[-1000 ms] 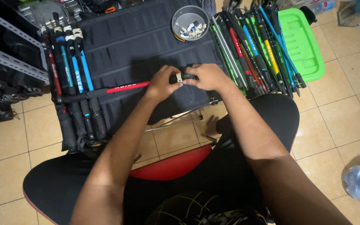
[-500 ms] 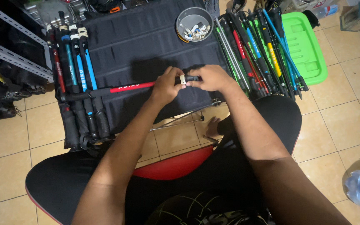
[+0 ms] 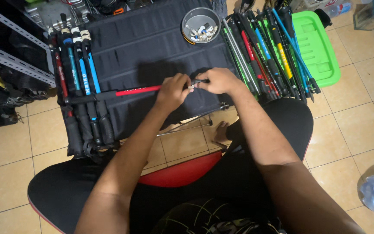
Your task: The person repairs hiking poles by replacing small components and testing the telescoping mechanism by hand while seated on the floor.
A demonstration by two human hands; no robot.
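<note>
The left hand (image 3: 172,90) is closing its fingers around the red pole (image 3: 137,90), which is lying across the dark mat (image 3: 152,39). The right hand (image 3: 217,80) is pinching a small white part (image 3: 191,88) at the pole's black end. Farther away, a grey bowl (image 3: 201,24) is standing on the mat, beside a bundle of poles (image 3: 269,52) and a green tray (image 3: 321,56).

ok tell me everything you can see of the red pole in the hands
The red pole is a thin, metal-looking shaft, red along the middle and black towards its left end, with small pale markings. It lies nearly level across the dark mat, its black end crossing the upright poles on the left. The left hand grips its right part; the right hand pinches a small pale piece and a black section at that end. The joint itself is mostly hidden by fingers.
</note>
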